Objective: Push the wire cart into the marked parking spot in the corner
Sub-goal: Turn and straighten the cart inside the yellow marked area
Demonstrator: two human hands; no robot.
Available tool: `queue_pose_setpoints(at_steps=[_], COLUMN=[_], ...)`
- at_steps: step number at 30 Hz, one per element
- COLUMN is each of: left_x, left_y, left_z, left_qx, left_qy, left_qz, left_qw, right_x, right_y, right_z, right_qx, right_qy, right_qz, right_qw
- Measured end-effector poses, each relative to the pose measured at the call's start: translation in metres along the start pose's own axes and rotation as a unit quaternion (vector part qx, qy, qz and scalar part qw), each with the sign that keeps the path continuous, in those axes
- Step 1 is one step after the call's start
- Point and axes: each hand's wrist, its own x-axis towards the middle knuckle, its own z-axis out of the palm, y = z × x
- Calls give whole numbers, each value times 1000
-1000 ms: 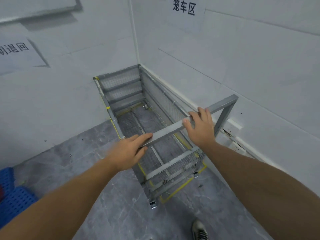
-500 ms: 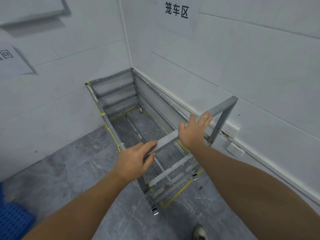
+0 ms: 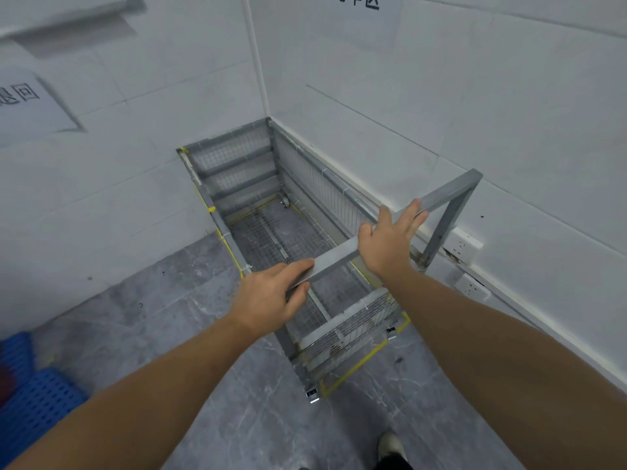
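Note:
The grey wire cart (image 3: pixel 237 171) stands in the corner where two white walls meet, its far end against the back wall and its right side along the right wall. Yellow floor tape (image 3: pixel 359 364) outlines the parking spot and shows just outside the cart's near end. My left hand (image 3: pixel 271 296) grips the left part of the grey handle bar (image 3: pixel 336 257). My right hand (image 3: pixel 390 239) rests over the bar further right, fingers spread along it.
Blue plastic crates (image 3: pixel 30 391) sit at the lower left on the grey marble floor. Wall sockets (image 3: pixel 464 244) are mounted low on the right wall beside the handle. A paper sign (image 3: pixel 359 8) hangs above the corner. My shoe (image 3: pixel 390 446) is at the bottom.
The cart stays in about the same place in the corner. My view has shifted slightly, and my right hand's fingers have stretched further along the bar.

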Motion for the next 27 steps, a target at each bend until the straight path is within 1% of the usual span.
queue_pose_setpoints(at_steps=[6, 13, 17, 22, 24, 27], left_x=[33, 69, 66, 66, 63, 61], left_y=[20, 37, 37, 42, 43, 45], left_z=[20, 42, 44, 42, 41, 41], left_qx=[1, 27, 41, 55, 59, 68], left_qy=[8, 29, 18, 21, 14, 3], left_qz=[-26, -21, -38, -68, -71, -82], left_qw=[1000, 999, 998, 996, 996, 994], right_x=[38, 88, 88, 85, 83, 83], right_y=[16, 40, 46, 54, 59, 67], right_z=[-24, -42, -40, -54, -60, -65], right_qx=[-50, -91, -68, -75, -93, -147], right_qy=[-40, -77, -74, -127, -136, -130], right_qz=[-4, -30, -54, -87, -114, -149], right_qw=[998, 992, 993, 985, 980, 969])
